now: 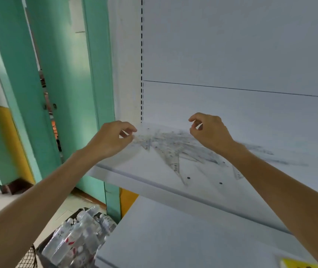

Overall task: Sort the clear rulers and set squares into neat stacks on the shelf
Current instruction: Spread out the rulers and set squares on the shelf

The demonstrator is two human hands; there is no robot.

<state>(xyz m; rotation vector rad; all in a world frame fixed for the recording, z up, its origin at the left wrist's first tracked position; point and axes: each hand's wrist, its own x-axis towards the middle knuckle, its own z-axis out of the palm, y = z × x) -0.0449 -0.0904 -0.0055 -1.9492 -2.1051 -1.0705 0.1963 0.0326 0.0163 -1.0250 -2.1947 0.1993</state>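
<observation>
- shelf [127, 171]: white metal, bare along its front edge
- pile of clear rulers and set squares [165, 141]: loose, overlapping, unsorted, lying flat toward the shelf's back-left corner and trailing right along the back; blur hides the single pieces
- one set square [175, 163] points a tip at the front edge
- left hand [113, 139]: over the shelf's left edge, thumb and forefinger pinching the left end of a clear ruler [137, 139] at the pile's rim
- right hand [211, 130]: raised over the pile's middle, fingers curled, thumb and forefinger almost meeting; cannot tell whether anything clear sits between them
- lower shelf [173, 238] beneath; bottled water [80, 235] in a crate on the floor to its left
</observation>
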